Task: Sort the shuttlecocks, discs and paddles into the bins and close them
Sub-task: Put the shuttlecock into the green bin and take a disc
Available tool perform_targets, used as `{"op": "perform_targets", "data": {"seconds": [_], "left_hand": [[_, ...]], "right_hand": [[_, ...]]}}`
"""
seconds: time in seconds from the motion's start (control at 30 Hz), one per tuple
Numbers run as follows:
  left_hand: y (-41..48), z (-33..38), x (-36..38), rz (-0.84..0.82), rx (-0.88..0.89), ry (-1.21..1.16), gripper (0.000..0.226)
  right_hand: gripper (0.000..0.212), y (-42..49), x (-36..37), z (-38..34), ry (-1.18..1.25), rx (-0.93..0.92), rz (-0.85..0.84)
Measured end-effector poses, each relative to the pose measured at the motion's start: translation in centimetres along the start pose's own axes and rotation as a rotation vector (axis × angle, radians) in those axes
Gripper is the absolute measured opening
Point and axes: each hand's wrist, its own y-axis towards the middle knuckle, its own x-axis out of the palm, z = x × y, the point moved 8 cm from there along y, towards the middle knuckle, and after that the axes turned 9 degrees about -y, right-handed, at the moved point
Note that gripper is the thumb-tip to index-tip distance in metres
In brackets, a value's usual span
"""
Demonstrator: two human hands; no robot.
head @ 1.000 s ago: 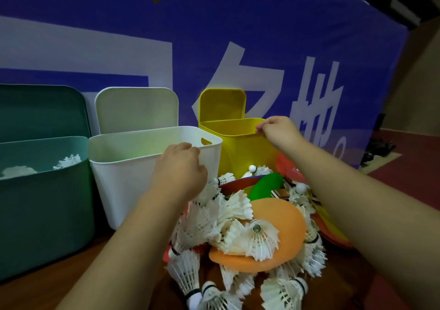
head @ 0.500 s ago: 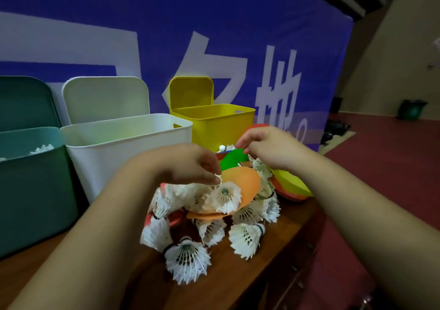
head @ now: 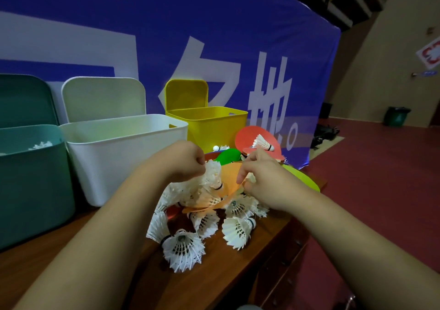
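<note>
Near the right edge of the wooden table (head: 226, 274), left hand (head: 183, 162) grips shuttlecocks (head: 212, 174), right hand (head: 262, 176) pinches orange disc (head: 229, 178).

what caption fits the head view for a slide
Left hand grips white feather shuttlecocks while right hand pinches a thin orange disc

Your right hand (head: 264, 178) has left the yellow bin (head: 214, 124) and now pinches the orange disc (head: 229, 178), tilting it up. Your left hand (head: 183, 162) now grips a shuttlecock (head: 212, 172).

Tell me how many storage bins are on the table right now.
3: the teal bin at the left, the white bin in the middle and the yellow bin at the right. More could sit beyond the left edge.
</note>
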Motion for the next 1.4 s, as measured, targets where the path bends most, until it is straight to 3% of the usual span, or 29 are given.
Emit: {"op": "perform_targets", "data": {"seconds": [0.17,0.57,0.9,1.0,1.2,1.4], "left_hand": [[-0.9,-1.1,-3.0,0.050,-0.047,-0.125,0.008],[-6.4,-4.9,-11.0,0.212,-0.208,-0.301,0.014],[-12.9,-9.9,-15.9,0.471,-0.343,-0.334,0.016],[-14.5,-11.9,-17.3,0.566,-0.421,-0.348,0.016],[-18.1,-16.1,-19.8,0.748,-0.549,-0.432,0.014],[-20.8,-19.6,-20.8,0.939,-0.627,-0.691,0.012]], "right_hand": [[0.011,0.9,-3.2,-1.3,0.144,0.012,0.175],[0.027,4.1,-7.7,-3.2,0.466,0.102,0.508],[0.029,9.0,-8.5,-7.2,0.679,0.187,0.372],[0.043,9.9,-7.5,-9.0,0.778,0.189,0.348],[0.025,11.5,-4.2,-12.0,0.991,0.160,0.323],[0.011,13.3,-2.6,-14.6,0.898,0.090,0.397]]}}
